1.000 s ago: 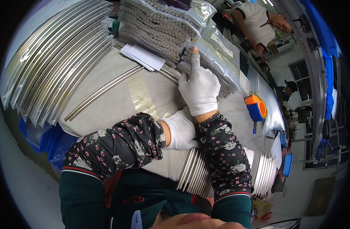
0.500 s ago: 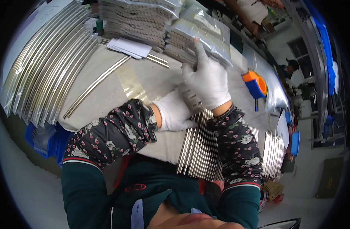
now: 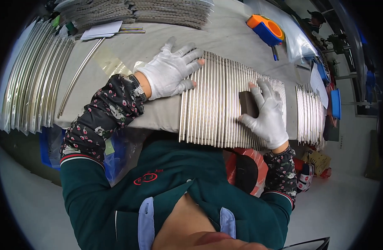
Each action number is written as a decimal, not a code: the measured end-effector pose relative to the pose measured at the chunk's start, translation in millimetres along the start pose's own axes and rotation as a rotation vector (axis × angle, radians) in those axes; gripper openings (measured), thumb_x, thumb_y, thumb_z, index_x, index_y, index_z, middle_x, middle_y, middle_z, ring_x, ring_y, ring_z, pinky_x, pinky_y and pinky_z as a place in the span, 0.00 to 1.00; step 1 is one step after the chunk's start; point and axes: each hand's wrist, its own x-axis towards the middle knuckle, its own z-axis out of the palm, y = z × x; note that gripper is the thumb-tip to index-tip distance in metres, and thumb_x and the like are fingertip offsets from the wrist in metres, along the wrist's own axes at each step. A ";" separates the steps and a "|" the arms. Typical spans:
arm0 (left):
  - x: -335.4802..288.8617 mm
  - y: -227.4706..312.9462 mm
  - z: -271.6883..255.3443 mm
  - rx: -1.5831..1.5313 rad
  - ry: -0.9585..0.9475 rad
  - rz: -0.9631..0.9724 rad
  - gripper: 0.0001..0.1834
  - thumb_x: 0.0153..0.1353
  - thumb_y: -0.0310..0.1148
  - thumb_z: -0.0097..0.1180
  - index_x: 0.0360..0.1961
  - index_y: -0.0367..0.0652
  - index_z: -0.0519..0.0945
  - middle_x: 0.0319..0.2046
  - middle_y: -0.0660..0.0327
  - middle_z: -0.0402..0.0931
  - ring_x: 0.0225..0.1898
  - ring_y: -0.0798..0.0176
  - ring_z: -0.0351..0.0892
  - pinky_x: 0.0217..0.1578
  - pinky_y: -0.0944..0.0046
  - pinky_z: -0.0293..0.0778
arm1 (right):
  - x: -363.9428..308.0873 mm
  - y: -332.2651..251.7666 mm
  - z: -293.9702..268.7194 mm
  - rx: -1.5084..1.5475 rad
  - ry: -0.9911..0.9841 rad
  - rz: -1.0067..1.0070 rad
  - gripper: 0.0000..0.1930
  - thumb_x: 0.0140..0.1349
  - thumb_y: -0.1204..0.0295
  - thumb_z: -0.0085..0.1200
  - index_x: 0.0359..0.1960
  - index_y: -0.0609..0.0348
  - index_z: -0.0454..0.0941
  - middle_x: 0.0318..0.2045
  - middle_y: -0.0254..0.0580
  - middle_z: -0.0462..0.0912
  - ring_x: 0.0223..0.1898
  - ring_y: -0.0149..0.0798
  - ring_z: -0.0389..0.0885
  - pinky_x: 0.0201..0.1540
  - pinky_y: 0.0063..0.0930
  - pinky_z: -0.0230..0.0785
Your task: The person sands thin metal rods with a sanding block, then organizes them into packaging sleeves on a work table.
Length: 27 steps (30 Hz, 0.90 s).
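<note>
A row of slim shiny metal rods (image 3: 218,100) lies side by side in front of me. Gloved in white with bare fingertips, my left hand (image 3: 170,71) is spread flat, its fingertips touching the row's left edge. My right hand (image 3: 268,114), in the same kind of glove, rests over the right part of the row. Its thumb and fingers span a dark brown flat-faced block (image 3: 249,104) lying on the rods; the palm covers part of it.
Bagged rods (image 3: 28,79) lie at the left. Further bundles (image 3: 166,12) are stacked at the back beside white paper (image 3: 102,30). An orange-and-blue tape dispenser (image 3: 268,29) stands at the back right. Another group of rods (image 3: 310,112) lies at the right.
Both hands have left the area by the stacked bundles. The left now lies spread at the rods' left edge; the right has come down onto the rods with the dark block. The view has shifted.
</note>
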 end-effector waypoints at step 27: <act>-10.3 18.6 10.8 -0.252 -0.167 0.464 0.43 0.65 0.65 0.31 0.72 0.48 0.50 0.69 0.45 0.52 0.71 0.40 0.51 0.68 0.33 0.36 | 36.7 158.9 44.8 -0.536 0.111 0.623 0.47 0.54 0.27 0.40 0.69 0.45 0.62 0.70 0.60 0.53 0.71 0.67 0.46 0.69 0.66 0.37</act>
